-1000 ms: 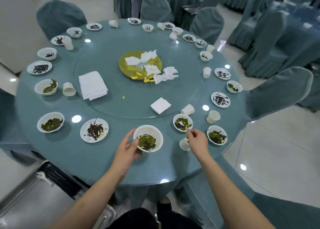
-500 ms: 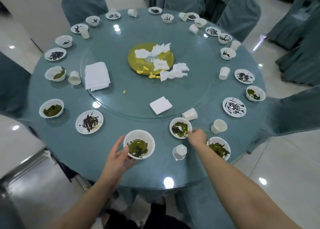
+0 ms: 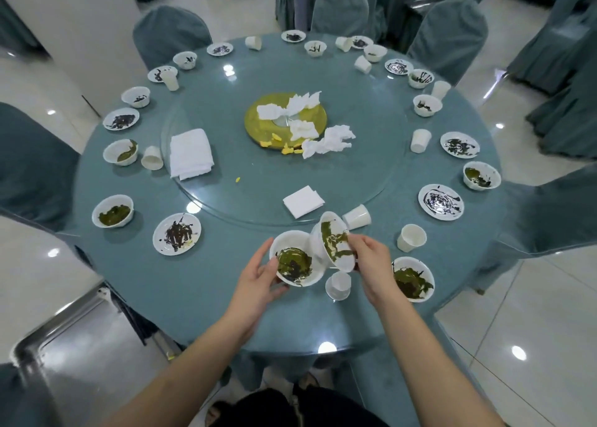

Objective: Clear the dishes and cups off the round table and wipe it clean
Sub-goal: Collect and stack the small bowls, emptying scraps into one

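Dishes and cups ring nearly the whole round table [image 3: 200, 297], so the clearing has barely started. Only the head view to go on: the person's left hand [image 3: 258, 273] cups the near bowl [image 3: 295, 258] by its left side, fingers curled under it and thumb along the rim, bowl at the table's front edge. Their right hand [image 3: 371, 262] pinches a second bowl [image 3: 336, 242] by its rim, tipped steeply over the first one. Half a second ago that second bowl sat flat on the table with the right hand just reaching it (so it's been lifted and tilted since), which looks like scraping the green leftovers together before stacking. A small cup [image 3: 337, 285] stands just below the tipped bowl. The folded white cloth [image 3: 190, 153] on the glass turntable lies untouched, so wiping is a long way off.
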